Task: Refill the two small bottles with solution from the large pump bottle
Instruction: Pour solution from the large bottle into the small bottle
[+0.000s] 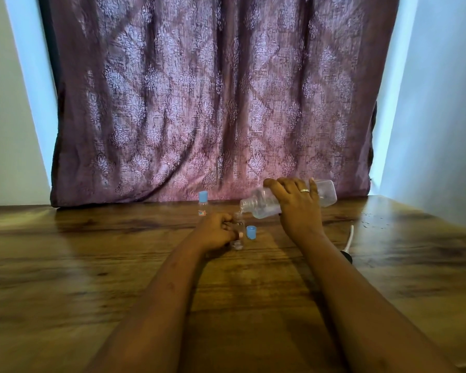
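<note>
Wood-grain tabletop (pixel 91 265) is backed by a purple patterned curtain (pixel 199 103). An uncapped small bottle (pixel 239 227) is held upright on it by the curled fingers of the left hand (pixel 214 231). The large clear bottle (pixel 261 204) is gripped around its middle by the right hand (pixel 297 208) and tipped, its open mouth just above the small bottle's neck. How full either bottle is cannot be told. A loose blue cap (pixel 251 232) is seen between the hands. A second small bottle (pixel 203 204), blue-capped, is stood just beyond the left hand. The pump head (pixel 347 246) is laid right of the right forearm.
</note>
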The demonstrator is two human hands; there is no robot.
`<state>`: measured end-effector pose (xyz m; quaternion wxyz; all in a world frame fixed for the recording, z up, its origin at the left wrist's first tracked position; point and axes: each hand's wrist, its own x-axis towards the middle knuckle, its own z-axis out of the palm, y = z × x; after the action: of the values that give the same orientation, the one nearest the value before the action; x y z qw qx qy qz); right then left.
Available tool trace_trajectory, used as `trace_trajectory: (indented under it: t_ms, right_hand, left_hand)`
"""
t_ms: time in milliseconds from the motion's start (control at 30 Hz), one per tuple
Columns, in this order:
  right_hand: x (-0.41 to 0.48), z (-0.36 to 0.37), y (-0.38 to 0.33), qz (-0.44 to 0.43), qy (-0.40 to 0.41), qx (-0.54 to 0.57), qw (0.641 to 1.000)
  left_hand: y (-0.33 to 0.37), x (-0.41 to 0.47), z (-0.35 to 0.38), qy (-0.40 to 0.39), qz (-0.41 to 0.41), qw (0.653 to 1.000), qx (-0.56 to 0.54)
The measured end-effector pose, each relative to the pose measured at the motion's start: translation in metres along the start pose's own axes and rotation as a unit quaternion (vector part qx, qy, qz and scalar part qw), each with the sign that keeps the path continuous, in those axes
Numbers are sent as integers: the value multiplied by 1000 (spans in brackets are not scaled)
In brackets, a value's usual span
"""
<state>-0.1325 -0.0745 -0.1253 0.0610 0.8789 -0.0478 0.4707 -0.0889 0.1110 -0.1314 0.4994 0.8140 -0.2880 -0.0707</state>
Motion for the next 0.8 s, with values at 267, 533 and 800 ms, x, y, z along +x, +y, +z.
trace_trajectory:
  t_ms: [267,533,800]
  right_hand:
    - [0,0,0,7,16,1,1000]
    - [0,0,-1,2,12,-6,1000]
    - [0,-3,-2,4,1,7,1000]
  left_hand:
    - [-3,2,0,6,2,1000,19]
    - [-4,1,0,-2,4,1000,-20]
    - [-7,6,-1,-8,-11,999,-32]
